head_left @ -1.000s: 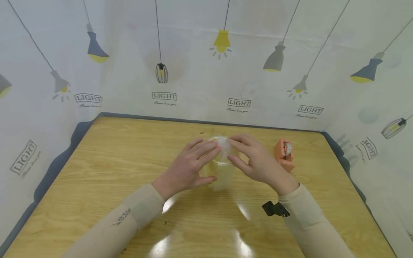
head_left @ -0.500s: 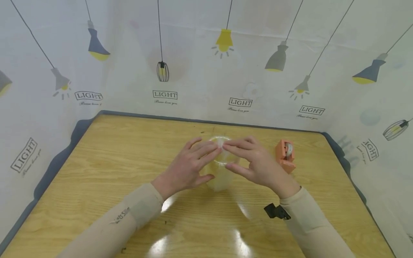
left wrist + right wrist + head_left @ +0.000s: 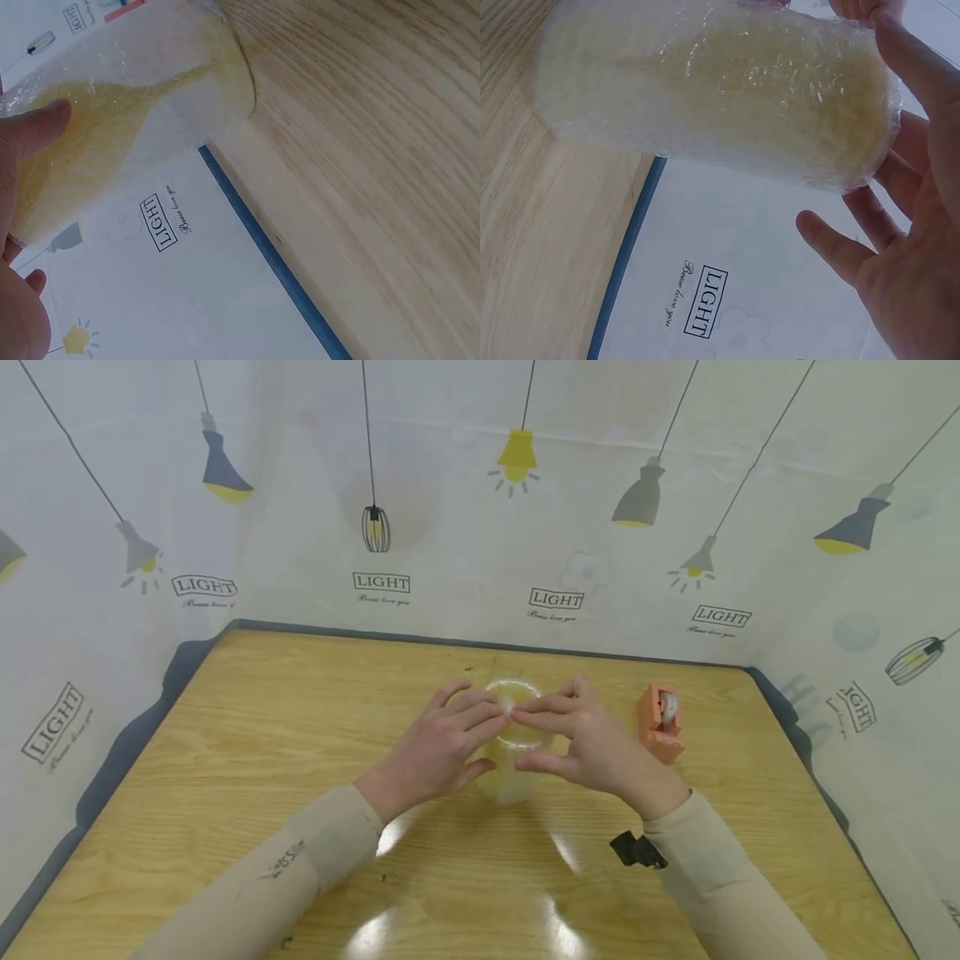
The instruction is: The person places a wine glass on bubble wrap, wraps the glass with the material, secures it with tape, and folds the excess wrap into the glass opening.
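A see-through roll of bubble wrap [image 3: 513, 787], with a ring-shaped shining top rim, stands upright on the table. In the right wrist view the bubble wrap [image 3: 720, 97] is crinkled and the yellowish table colour shows through it. My left hand [image 3: 438, 743] lies over its top from the left, fingers nearly straight, and in the left wrist view the thumb [image 3: 46, 126] lies along its side. From the right, the fingers of my right hand [image 3: 600, 747] reach across the rim until their tips meet the left fingertips near the middle. What is inside the roll cannot be made out.
An orange tape dispenser [image 3: 662, 739] with a white roll of tape stands to the right of my right hand. The wooden table [image 3: 277, 710] ends at a dark blue edge [image 3: 420, 639] below a lamp-printed backdrop [image 3: 450, 527].
My right hand's fingers have moved left and slightly toward me over the top, meeting the left fingertips. The left hand barely shifts. The roll stays in place; more of its rim shows.
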A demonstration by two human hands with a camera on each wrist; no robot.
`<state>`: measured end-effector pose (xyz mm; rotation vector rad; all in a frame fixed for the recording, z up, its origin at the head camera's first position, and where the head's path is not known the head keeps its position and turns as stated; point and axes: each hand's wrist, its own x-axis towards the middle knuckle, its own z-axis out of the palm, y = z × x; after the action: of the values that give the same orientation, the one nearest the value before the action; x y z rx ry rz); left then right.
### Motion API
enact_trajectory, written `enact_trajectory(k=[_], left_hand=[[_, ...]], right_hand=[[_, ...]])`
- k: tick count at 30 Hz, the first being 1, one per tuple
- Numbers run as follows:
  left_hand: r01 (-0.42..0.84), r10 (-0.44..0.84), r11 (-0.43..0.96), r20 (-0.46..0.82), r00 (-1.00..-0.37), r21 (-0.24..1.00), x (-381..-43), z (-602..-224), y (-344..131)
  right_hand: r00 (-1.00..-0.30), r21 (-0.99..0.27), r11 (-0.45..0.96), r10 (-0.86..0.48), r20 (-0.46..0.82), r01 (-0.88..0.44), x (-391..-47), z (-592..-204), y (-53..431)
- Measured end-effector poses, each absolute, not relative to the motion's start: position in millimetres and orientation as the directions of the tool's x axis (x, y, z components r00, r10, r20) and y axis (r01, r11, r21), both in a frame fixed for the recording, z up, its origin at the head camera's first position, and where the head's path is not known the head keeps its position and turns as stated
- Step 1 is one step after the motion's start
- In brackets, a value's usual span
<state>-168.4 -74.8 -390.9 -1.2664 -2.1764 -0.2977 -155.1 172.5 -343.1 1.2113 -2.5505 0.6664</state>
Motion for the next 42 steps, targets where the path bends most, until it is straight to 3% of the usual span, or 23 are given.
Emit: enact_trajectory(k=[19,33,42], left_hand=[[0.845,0.732,0.526,0.558,-0.39,-0.098,-170.5,-385.0,-75.7],[0.837,0.763,0.533,0.497,-0.413,-0.124,-169.9,-380.7,-73.2],[0.843,0.756,0.528,0.509,-0.412,-0.103,-168.2,-381.2,-75.9]], right_hand=[[-0.622,-0.236,0.577,-0.701,0.349,-0.782,-155.2,-339.4,163.6],[-0.623,-0.267,0.562,-0.711,0.327,-0.782,-156.5,-342.5,163.8],[-0.585,-0.178,0.564,-0.721,0.371,-0.807,-156.3,-340.4,166.1]])
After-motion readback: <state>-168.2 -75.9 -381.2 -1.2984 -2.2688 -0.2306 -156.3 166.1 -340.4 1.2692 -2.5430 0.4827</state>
